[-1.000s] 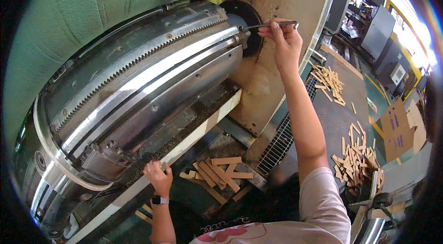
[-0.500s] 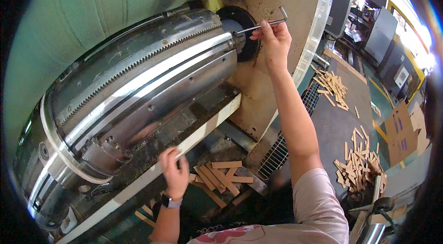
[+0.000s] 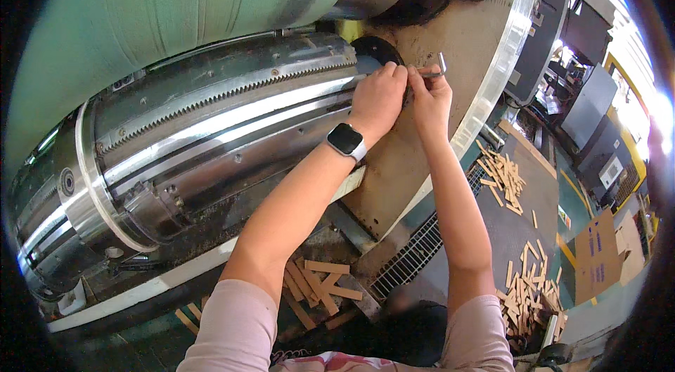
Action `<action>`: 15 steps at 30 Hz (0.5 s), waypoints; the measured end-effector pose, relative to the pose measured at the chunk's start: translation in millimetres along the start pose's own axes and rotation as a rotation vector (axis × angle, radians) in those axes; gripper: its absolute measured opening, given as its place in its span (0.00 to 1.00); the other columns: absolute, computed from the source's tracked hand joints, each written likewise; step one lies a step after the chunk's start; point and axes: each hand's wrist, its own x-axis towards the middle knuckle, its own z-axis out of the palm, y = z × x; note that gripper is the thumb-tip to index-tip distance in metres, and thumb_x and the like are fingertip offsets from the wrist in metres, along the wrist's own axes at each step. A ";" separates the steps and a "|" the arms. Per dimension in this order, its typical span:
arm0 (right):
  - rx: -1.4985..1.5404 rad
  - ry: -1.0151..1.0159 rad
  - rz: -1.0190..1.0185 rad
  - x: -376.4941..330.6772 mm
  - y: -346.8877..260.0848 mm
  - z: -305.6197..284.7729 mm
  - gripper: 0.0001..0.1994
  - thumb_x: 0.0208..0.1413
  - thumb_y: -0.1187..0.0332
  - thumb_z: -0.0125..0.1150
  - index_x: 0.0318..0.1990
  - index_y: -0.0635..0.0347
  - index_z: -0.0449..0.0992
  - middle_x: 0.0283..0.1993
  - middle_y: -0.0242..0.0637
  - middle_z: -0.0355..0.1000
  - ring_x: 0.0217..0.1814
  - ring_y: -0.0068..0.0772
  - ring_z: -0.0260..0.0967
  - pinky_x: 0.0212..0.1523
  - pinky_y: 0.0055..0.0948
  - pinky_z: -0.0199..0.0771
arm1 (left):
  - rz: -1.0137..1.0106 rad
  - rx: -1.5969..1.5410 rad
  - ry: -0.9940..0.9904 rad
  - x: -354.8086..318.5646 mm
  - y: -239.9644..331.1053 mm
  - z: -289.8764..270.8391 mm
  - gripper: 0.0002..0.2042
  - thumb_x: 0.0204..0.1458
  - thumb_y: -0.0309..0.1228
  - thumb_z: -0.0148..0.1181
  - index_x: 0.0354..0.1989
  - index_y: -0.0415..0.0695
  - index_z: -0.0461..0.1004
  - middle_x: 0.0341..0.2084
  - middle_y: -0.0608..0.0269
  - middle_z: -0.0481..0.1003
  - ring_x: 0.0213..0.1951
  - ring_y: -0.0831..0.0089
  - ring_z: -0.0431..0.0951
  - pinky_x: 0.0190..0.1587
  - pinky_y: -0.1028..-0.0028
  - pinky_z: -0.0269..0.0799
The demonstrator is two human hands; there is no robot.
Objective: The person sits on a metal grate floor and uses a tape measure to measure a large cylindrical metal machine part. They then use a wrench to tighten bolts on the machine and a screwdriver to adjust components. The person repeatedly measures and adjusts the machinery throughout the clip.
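Left hand (image 3: 380,96) is joining right hand (image 3: 431,96) at the two-o'clock end of the cylinder (image 3: 239,115), making the work two-handed. Right grip is pinching the L-shaped key (image 3: 442,64) there; left grip is hidden, cannot tell.

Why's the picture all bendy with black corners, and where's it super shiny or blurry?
In the head view, the fisheye lens bends straight edges, like the toothed strip, and leaves dark corners; in the head view, white glare streaks the cylinder and bright light washes out the far right; also in the head view, the left hand and right hand look fairly sharp.
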 end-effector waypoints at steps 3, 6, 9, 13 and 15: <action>-0.220 -0.088 -0.004 4.1 -21.7 -25.7 0.13 0.56 0.64 0.56 0.26 0.64 0.67 0.20 0.33 0.65 0.25 0.19 0.59 0.27 0.24 0.62 | 0.047 0.056 -0.044 4.2 -0.2 -7.2 0.04 0.50 0.28 0.48 0.29 0.42 0.69 0.26 0.59 0.70 0.31 0.62 0.75 0.32 0.65 0.72; -0.311 -0.130 -0.037 8.8 -45.5 -36.1 0.16 0.59 0.60 0.51 0.25 0.63 0.65 0.17 0.33 0.62 0.20 0.20 0.60 0.22 0.24 0.60 | 0.100 0.118 -0.057 0.3 -6.1 -4.5 0.05 0.52 0.28 0.47 0.30 0.42 0.70 0.26 0.60 0.70 0.31 0.63 0.75 0.32 0.66 0.72; -0.438 -0.178 -0.169 23.7 -49.3 -38.1 0.13 0.61 0.61 0.47 0.29 0.62 0.67 0.16 0.29 0.60 0.15 0.16 0.57 0.17 0.20 0.56 | 0.117 0.116 -0.078 2.1 -7.0 -7.0 0.06 0.53 0.29 0.46 0.30 0.42 0.69 0.27 0.60 0.70 0.31 0.64 0.75 0.31 0.67 0.73; -0.139 -0.267 0.108 23.9 -62.8 -41.5 0.10 0.61 0.64 0.45 0.37 0.62 0.66 0.19 0.30 0.63 0.15 0.19 0.59 0.17 0.21 0.60 | 0.133 0.128 -0.115 6.0 -8.1 -12.3 0.05 0.51 0.27 0.47 0.31 0.41 0.68 0.28 0.58 0.70 0.32 0.62 0.74 0.33 0.67 0.73; 0.242 -0.369 0.412 24.5 -60.7 -50.5 0.09 0.61 0.66 0.44 0.40 0.63 0.66 0.20 0.31 0.65 0.15 0.21 0.61 0.17 0.22 0.62 | 0.142 0.114 -0.111 5.8 -8.6 -15.3 0.05 0.51 0.26 0.46 0.32 0.40 0.68 0.28 0.57 0.70 0.33 0.62 0.74 0.34 0.67 0.73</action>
